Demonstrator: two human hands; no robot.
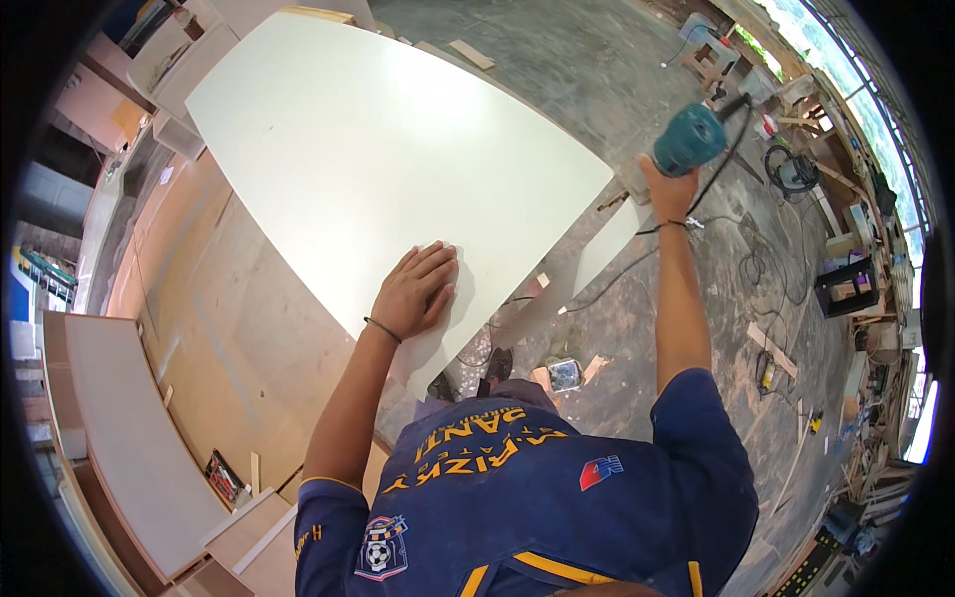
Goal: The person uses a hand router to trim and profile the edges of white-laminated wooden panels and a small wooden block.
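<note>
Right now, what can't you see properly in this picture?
All in the head view:
The palm of the left hand: hidden by the hand's own back, as it lies flat on the white panel.
The panel's underside: hidden by its top.
Some fingers of the right hand: hidden behind the teal power tool.
The red-and-black thing at lower left: too small to tell what it is.

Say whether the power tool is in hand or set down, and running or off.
In hand: the right hand grips the teal power tool beside the white board. Running or off, I cannot tell.
</note>
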